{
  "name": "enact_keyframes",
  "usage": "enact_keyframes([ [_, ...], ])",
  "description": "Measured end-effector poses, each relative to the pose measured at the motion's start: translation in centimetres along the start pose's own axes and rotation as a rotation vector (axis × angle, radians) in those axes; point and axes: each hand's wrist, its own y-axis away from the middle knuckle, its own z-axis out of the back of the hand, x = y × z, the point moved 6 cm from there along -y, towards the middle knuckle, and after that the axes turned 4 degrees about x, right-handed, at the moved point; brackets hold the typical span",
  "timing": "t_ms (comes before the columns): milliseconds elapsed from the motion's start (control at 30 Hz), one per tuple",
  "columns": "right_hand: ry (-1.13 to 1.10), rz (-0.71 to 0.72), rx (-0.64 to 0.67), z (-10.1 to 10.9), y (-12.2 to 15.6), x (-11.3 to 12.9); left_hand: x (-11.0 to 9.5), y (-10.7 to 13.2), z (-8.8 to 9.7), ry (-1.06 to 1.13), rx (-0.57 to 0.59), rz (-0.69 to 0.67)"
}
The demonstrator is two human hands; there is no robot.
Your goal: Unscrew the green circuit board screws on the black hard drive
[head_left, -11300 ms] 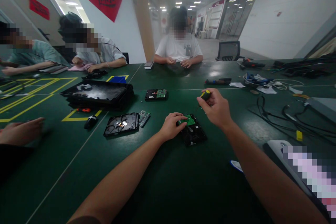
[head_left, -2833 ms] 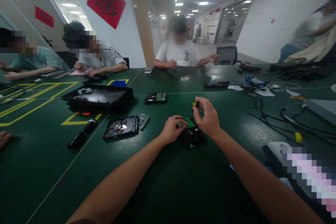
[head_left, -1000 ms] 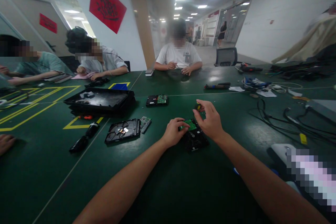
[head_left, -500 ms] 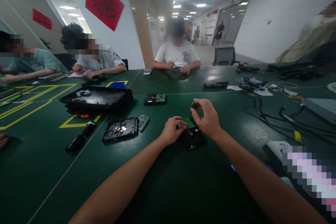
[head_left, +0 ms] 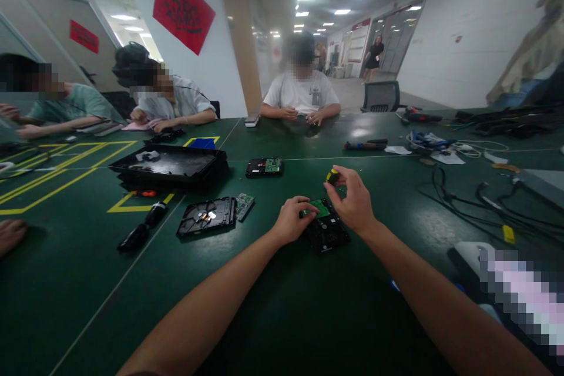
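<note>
A black hard drive (head_left: 330, 235) with a green circuit board lies on the table in front of me. My left hand (head_left: 294, 220) grips its left side, fingers curled over the edge of the board. Above the drive's far end, my right hand (head_left: 352, 198) pinches the yellow-and-black handle of a small screwdriver (head_left: 332, 175) between thumb and fingers. The screwdriver stands roughly upright; its tip is hard to make out. To the left lies an opened black drive casing (head_left: 207, 215), with a loose circuit board (head_left: 244, 205) beside it.
Farther off is another hard drive (head_left: 264, 167); a stacked black tray (head_left: 171, 164) stands left of it. A black torch-like tool (head_left: 143, 228) lies at left. Black cables (head_left: 471, 200) and a blurred device (head_left: 506, 282) occupy the right side. Other people sit around the table.
The view has shifted slightly, moving the scene a little rightward. The right hand has turned so more of the yellow handle shows. The left hand stays on the hard drive.
</note>
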Motion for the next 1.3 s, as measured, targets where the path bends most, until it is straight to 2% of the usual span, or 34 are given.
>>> enact_keyframes([
  [167, 0.003, 0.031, 0.014, 0.25, -0.15, 0.39, 0.07, -0.05, -0.02, 0.01, -0.006, -0.007],
  [600, -0.004, -0.004, -0.016, 0.07, 0.06, -0.13, -0.12, 0.04, 0.1, 0.02, 0.004, 0.008],
  [800, 0.006, 0.037, 0.012, 0.07, 0.03, 0.41, -0.28, -0.01, 0.13, 0.015, 0.001, -0.004],
  [1300, 0.049, -0.01, 0.039, 0.12, -0.09, 0.56, 0.06, -0.11, -0.06, 0.001, 0.003, 0.007],
])
